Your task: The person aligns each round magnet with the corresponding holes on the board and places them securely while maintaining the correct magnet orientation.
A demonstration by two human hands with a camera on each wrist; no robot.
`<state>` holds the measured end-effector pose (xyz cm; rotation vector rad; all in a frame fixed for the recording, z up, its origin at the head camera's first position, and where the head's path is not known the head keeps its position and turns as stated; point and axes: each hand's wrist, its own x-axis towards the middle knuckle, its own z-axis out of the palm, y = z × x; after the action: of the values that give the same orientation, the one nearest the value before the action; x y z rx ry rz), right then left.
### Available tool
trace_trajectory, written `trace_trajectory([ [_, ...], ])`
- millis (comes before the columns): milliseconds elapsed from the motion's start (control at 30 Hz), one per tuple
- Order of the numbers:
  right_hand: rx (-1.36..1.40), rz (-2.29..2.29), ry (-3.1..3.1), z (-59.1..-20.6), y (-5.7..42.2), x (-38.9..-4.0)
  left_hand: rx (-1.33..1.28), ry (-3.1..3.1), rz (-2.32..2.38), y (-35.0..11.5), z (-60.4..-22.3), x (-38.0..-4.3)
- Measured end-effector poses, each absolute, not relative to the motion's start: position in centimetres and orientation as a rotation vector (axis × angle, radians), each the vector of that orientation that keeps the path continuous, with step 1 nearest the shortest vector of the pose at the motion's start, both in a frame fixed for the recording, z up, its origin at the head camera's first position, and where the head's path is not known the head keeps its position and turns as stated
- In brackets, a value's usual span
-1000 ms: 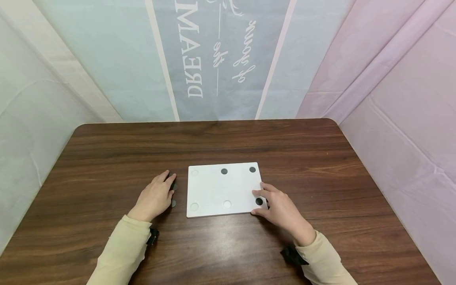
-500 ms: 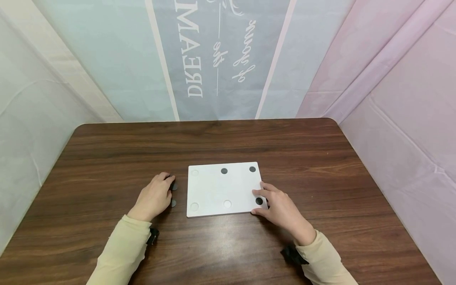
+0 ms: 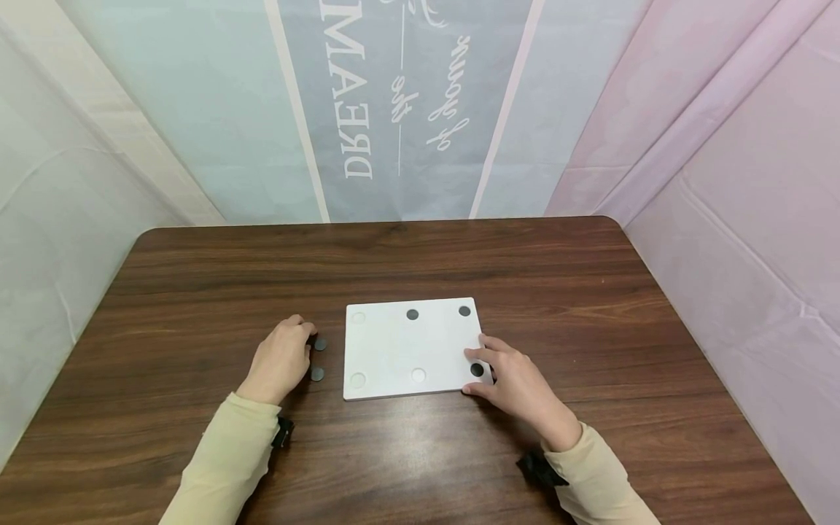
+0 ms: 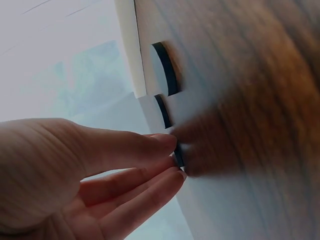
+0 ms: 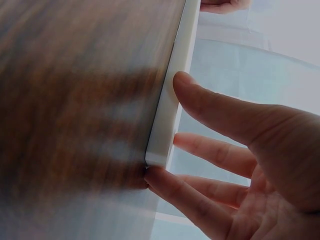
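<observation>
My left hand [image 3: 278, 361] is left of the white board, its thumb and fingertips pinching a small dark disc [image 4: 179, 155] at the tabletop. Fingers hide most of that disc in the head view. Right beside them lie two more dark discs, a farther one [image 3: 320, 344] and a nearer one [image 3: 318, 374]. My right hand [image 3: 518, 383] grips the right end of the white board [image 3: 407, 346], thumb on the front edge and fingers on the top and right side. Three dark discs sit in the board's round recesses, including one [image 3: 413, 315] at the back middle.
Pale round recesses show at the board's back left [image 3: 357, 319], front left [image 3: 357, 380] and front middle [image 3: 418, 375]. The board lies flat on a brown wooden table [image 3: 407, 459]. A printed cloth [image 3: 400, 109] hangs behind the far edge, with pale cloth on both sides.
My left hand has drawn slightly left and its fingers have curled in, uncovering more of the two loose discs. The right hand and the board have stayed in place.
</observation>
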<state>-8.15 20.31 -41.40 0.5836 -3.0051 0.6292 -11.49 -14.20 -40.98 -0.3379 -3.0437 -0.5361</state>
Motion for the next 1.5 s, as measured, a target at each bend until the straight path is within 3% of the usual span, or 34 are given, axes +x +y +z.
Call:
trace_trajectory([
  [1500,0.567,0.643,-3.032,-41.22,20.23,-8.03,-0.264,-2.968,-0.629,-13.49,-41.25,-11.91],
])
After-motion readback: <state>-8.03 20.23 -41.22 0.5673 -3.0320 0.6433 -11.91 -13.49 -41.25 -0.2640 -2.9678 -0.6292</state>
